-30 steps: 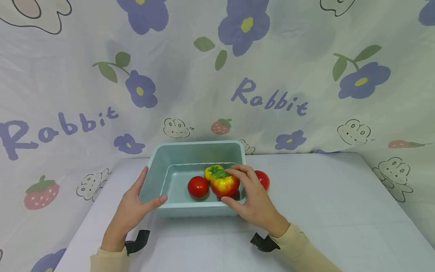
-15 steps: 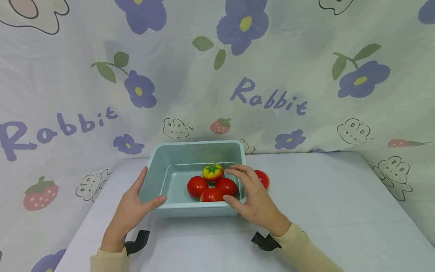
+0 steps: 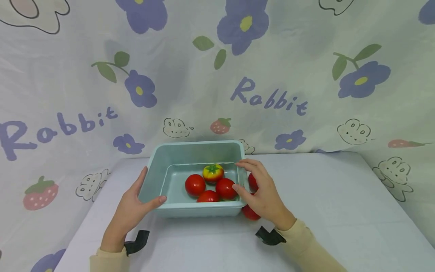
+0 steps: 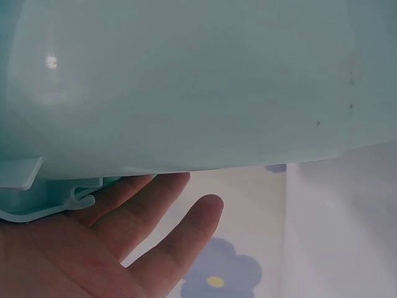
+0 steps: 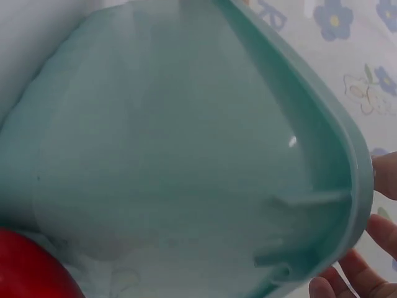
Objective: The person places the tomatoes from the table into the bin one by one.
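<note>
A pale green plastic bin [image 3: 200, 210] stands on the table. My left hand [image 3: 129, 207] holds its left front corner, with the thumb over the front rim and the fingers outside the left wall. In the bin lie a yellow-and-red persimmon [image 3: 213, 173] with a green leafy top, a round red fruit [image 3: 195, 185], another red fruit [image 3: 226, 189] and a partly hidden red fruit [image 3: 208, 196]. Over the right rim reaches my right hand [image 3: 263, 190], thumb and fingers spread and holding nothing. Its fingers [image 5: 366, 279] show beyond the rim in the right wrist view.
Outside the bin, beside and below my right hand, sit two red fruits [image 3: 251, 213], both partly covered by it. A white cloth covers the table [image 3: 323, 211]. A printed curtain [image 3: 187, 87] hangs close behind the bin.
My right hand has let go of a yellow-and-red persimmon in the bin and moved right to the rim. The red fruits inside have shifted slightly. My left hand stays at its corner.
</note>
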Demonstrator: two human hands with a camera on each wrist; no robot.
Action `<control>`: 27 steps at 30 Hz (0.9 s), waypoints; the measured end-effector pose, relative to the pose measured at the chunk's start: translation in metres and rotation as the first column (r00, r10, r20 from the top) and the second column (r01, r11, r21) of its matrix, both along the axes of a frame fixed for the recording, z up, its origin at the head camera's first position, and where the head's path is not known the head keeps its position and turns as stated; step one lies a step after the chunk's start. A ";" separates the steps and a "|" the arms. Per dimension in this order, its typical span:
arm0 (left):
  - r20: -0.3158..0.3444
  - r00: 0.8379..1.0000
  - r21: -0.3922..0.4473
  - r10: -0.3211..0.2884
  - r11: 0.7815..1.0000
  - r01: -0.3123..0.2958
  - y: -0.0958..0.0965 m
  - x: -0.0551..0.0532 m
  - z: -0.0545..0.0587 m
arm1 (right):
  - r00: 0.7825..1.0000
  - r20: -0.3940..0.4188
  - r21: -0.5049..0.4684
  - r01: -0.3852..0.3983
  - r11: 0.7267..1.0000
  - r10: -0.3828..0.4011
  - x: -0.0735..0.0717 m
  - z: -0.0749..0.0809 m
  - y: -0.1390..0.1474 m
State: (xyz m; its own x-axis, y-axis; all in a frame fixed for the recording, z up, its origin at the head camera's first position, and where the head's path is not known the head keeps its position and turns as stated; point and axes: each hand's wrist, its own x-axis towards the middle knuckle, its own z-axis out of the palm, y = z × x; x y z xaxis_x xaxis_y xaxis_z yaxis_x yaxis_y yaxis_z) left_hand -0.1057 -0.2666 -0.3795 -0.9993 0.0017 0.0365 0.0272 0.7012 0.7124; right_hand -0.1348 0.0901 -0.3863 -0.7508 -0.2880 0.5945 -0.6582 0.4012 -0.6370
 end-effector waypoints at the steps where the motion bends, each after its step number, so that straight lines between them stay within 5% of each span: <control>1: 0.000 1.000 0.000 0.000 1.000 0.000 0.000 0.000 0.000 | 1.000 0.003 -0.006 0.005 1.000 -0.005 -0.002 0.000 0.002; 10: -0.008 1.000 -0.005 -0.013 1.000 0.013 -0.001 0.000 -0.003 | 0.998 -0.018 -0.068 0.058 0.996 -0.059 -0.018 -0.004 0.024; 19: 0.000 1.000 -0.008 -0.005 1.000 0.005 0.000 0.001 0.002 | 1.000 0.016 -0.174 0.008 0.985 -0.005 -0.017 0.016 0.037; 27: -0.020 0.999 0.008 -0.033 0.999 0.033 -0.002 0.002 -0.003 | 0.993 0.111 -0.139 0.053 0.989 -0.037 -0.038 -0.014 0.051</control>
State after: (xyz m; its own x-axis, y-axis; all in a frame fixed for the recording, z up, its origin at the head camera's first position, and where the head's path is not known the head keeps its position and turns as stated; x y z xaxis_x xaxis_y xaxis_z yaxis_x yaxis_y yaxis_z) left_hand -0.1041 -0.2681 -0.3828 -0.9978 0.0341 0.0561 0.0640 0.6941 0.7170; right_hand -0.1732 0.1413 -0.4007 -0.8232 -0.1715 0.5413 -0.5657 0.3298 -0.7558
